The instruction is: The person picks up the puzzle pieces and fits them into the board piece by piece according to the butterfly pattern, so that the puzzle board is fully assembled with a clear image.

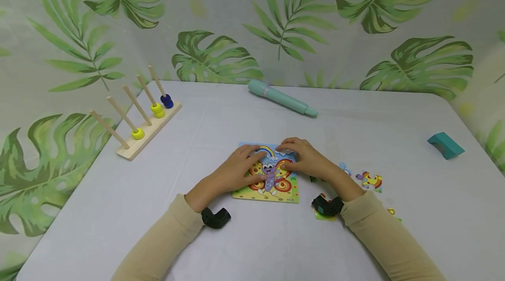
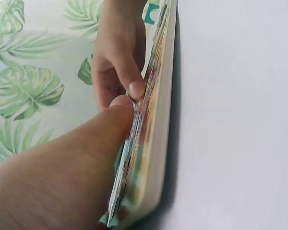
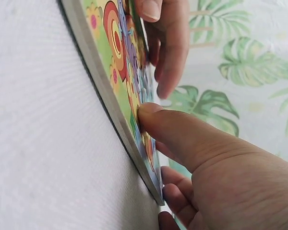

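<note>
At centre of the worktop [image 1: 197, 140] lies a flat, squarish, colour-printed butterfly puzzle [image 1: 270, 178], left hand [image 1: 239, 169] at its nine o'clock, right hand [image 1: 305, 157] at two, both loosely arched, unclenched, touching it.

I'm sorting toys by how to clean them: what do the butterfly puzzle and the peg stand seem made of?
Butterfly puzzle: probably wood or fibreboard with a smooth printed face; its thick plain edge shows in both wrist views. Peg stand: likely wood, matt, from its pale tan colour; varnish can't be told.

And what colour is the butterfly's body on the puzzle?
Purple; the butterfly's body shows best in the head view.
</note>
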### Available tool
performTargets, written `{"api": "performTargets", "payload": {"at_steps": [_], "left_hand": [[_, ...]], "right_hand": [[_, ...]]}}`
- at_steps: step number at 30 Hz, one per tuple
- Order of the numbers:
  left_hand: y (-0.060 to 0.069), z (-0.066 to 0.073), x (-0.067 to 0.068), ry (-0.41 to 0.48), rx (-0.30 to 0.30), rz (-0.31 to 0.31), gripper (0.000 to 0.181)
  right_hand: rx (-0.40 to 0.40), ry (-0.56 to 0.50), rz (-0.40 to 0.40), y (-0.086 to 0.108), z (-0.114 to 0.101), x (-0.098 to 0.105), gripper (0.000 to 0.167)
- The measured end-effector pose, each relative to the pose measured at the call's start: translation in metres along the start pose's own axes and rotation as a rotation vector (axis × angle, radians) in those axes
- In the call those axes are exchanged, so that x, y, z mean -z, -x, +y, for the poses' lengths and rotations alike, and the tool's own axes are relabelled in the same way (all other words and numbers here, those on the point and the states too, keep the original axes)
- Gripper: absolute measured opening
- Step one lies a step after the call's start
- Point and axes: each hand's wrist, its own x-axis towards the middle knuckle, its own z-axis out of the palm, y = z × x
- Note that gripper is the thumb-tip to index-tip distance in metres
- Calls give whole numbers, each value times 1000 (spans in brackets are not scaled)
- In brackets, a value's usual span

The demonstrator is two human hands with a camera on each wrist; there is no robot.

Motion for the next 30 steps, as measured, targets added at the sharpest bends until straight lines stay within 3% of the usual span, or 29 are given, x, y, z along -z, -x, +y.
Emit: {"api": "performTargets", "payload": {"at_steps": [7,14,23,30], "left_hand": [[25,-14,7,116,85,23,76],[48,-27,14,168,102,-35,99],[49,-32,14,160,88,-81,106],[49,-31,14,160,90,-81,105]], "right_hand": [[-1,5,-2,-1,-1,0,43],[-6,17,0,-2,-4,0,44],[-61,-21,-39,4,-20,18,54],[6,-58,97,31,-37,44,56]]}}
